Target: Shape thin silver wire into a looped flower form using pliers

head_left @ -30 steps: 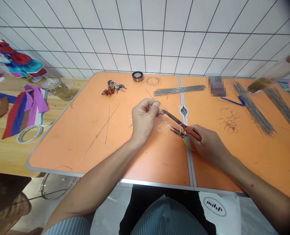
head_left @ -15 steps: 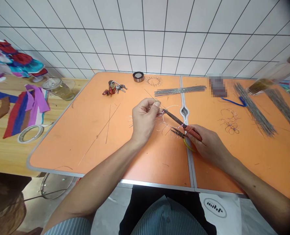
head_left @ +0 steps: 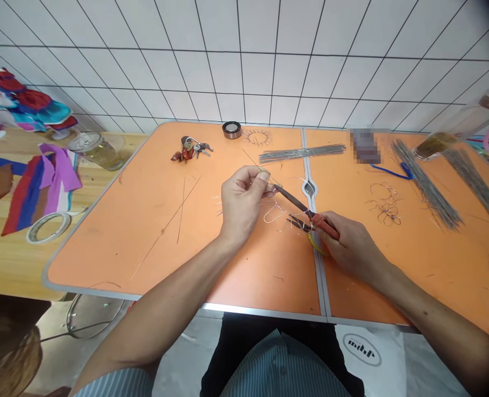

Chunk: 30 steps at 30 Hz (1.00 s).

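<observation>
Thumb and forefinger of my left hand [head_left: 242,204] are closed in a pinch on a thin wire [head_left: 251,159], whose free end sticks up toward the back. My right hand [head_left: 349,237] is wrapped round the red handle of long-nose pliers [head_left: 294,200]. Their dark tip meets the wirework at my left fingertips. From there a thin wire ring with loops [head_left: 274,215] hangs between my hands, partly hidden by fingers and pliers. Below the right hand's tool lies a second pair of pliers [head_left: 297,223] with dark open jaws and a yellow handle [head_left: 317,245].
Behind my hands lie a wire bundle [head_left: 302,153], a tape roll [head_left: 231,130], a looped wire ring [head_left: 257,137] and keys [head_left: 192,149]. Two wire bundles [head_left: 428,184] and tangled loops [head_left: 387,212] are at right. Loose wires [head_left: 167,223] lie left. A metal seam [head_left: 319,275] crosses the table.
The view has shifted slightly. Both hands keep their grips in nearly the same place, and the wire ring's loops appear slightly turned.
</observation>
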Each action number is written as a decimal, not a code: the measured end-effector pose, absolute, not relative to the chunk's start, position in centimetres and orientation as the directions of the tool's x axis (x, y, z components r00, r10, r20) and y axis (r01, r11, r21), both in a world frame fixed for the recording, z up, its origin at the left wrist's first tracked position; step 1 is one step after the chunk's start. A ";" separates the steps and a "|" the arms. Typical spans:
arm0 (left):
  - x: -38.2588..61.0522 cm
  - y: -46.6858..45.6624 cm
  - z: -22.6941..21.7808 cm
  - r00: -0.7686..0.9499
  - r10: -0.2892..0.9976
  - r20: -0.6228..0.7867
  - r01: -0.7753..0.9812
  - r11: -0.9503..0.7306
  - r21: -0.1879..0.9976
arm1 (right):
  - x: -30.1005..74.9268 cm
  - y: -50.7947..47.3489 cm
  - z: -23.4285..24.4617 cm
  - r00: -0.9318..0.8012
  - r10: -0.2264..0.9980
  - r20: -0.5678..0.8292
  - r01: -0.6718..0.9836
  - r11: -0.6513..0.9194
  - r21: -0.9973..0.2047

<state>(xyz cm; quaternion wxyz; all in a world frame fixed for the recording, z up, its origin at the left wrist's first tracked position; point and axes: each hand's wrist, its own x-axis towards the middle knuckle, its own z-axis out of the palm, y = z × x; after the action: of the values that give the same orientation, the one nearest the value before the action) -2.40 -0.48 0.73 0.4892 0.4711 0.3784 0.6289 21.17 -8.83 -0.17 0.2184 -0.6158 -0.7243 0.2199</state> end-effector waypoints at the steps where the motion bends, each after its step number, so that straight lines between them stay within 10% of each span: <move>1: -2.4 -0.5 0.7 -0.076 0.972 0.223 -0.264 -0.235 0.936 | 21.2 -8.8 -0.2 -0.144 0.988 0.052 0.799 0.147 -0.583; 30: -2.4 -0.5 1.6 0.024 0.998 -0.059 -0.405 0.064 0.912 | 21.1 -8.2 -0.3 -0.110 0.990 0.092 0.803 0.143 -0.579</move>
<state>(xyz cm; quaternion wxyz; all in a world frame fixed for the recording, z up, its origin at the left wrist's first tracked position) -2.41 -0.55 1.58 0.6109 0.3723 0.3982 0.5741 21.07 -8.19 -0.35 0.2362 -0.6239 -0.7183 0.1978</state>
